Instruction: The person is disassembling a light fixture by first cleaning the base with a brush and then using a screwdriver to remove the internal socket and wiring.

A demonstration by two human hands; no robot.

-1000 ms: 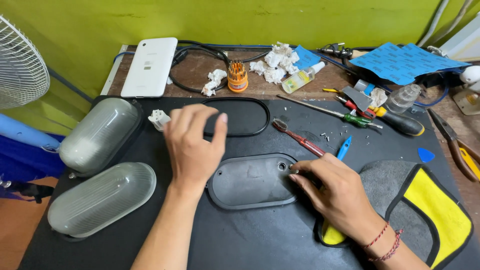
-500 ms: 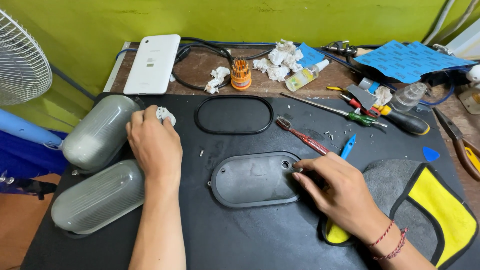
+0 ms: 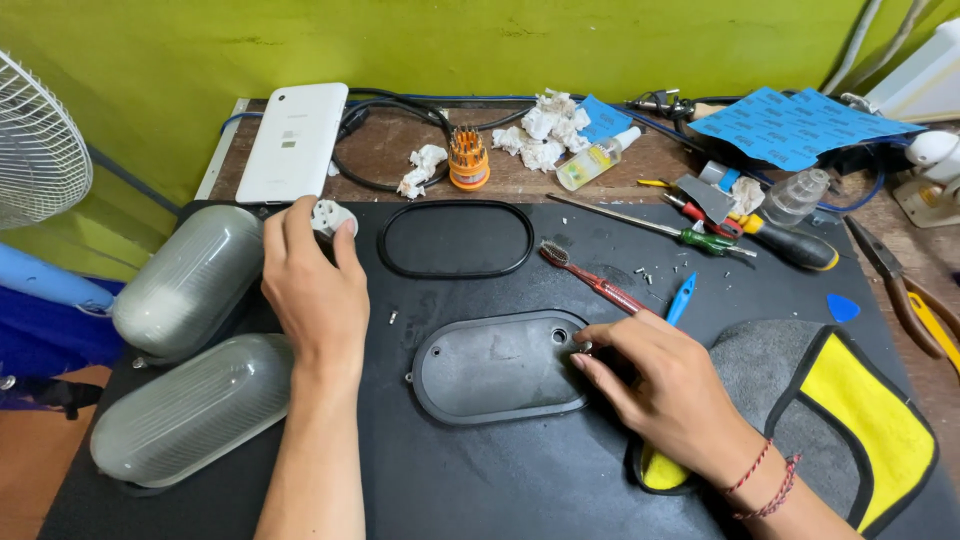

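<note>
Fingers of the left hand (image 3: 312, 290) close in a grip on a small white socket (image 3: 330, 217), while the right hand (image 3: 665, 385) pinches a tiny screw (image 3: 585, 347) at the black oval plate (image 3: 495, 368).

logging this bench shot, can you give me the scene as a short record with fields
left hand: left hand grips a small white part at the mat's far left
right hand: right hand, fingers pinching at the right rim of the black oval base plate
surface: black mat
beside left hand: two ribbed glass lamp covers
beyond plate: black oval gasket, red toothbrush
near right: grey and yellow cloth
</note>
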